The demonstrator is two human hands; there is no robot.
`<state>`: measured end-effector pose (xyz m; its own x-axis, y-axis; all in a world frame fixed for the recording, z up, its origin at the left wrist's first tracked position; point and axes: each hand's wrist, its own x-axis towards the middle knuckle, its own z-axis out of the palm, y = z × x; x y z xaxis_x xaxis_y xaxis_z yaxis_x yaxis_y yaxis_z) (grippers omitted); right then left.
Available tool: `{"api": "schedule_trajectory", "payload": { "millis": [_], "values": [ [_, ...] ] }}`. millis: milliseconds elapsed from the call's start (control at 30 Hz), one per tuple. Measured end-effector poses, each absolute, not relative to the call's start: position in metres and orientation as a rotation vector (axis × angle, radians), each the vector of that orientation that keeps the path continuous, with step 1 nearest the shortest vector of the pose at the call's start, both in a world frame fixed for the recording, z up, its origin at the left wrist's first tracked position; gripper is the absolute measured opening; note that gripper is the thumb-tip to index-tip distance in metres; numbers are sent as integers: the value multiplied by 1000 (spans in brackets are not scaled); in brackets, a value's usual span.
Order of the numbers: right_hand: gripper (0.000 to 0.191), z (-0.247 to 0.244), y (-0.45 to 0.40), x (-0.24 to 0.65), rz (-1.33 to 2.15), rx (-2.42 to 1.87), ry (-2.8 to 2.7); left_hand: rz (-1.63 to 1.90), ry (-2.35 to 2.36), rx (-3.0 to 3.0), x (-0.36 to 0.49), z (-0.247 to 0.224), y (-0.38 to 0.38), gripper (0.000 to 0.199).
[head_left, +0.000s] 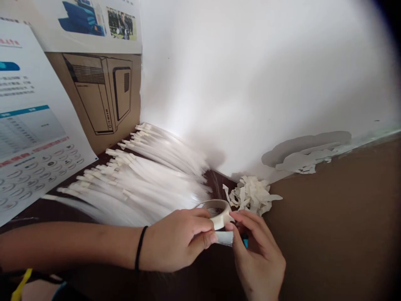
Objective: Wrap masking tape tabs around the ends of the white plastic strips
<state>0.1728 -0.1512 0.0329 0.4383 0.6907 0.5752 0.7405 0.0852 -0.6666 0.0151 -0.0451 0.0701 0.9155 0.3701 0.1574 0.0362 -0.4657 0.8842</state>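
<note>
My left hand [178, 240], with a black band at the wrist, is closed. Its fingers steady a roll of cream masking tape [222, 218], and its thumb and forefinger pinch a short white wrapped end [224, 238] just below the roll. From the right, my right hand [260, 251] pinches at the roll's near edge, where a bit of tape seems to lie between thumb and forefinger. A small blue piece [246, 243] shows behind that hand; its kind is hidden. Beyond my left hand lie many thin bundles of white fibre [150, 175] with taped ends.
Torn tape strips [252, 194] form a pile behind the roll, against the white panel [250, 83]. A brown cardboard wall [338, 225] stands on the right. At left are a printed sheet [28, 125] and a cardboard side with a drawn appliance [100, 92].
</note>
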Motion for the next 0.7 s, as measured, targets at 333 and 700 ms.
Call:
{"api": "schedule_trajectory", "payload": {
  "millis": [333, 700],
  "values": [
    [8, 31, -147, 171, -32, -1688, -1200, 278, 221, 2190, 14, 57, -45, 29],
    [12, 39, -152, 157, 57, -1578, -1197, 233, 304, 2228, 19, 45, -47, 27]
  ]
}}
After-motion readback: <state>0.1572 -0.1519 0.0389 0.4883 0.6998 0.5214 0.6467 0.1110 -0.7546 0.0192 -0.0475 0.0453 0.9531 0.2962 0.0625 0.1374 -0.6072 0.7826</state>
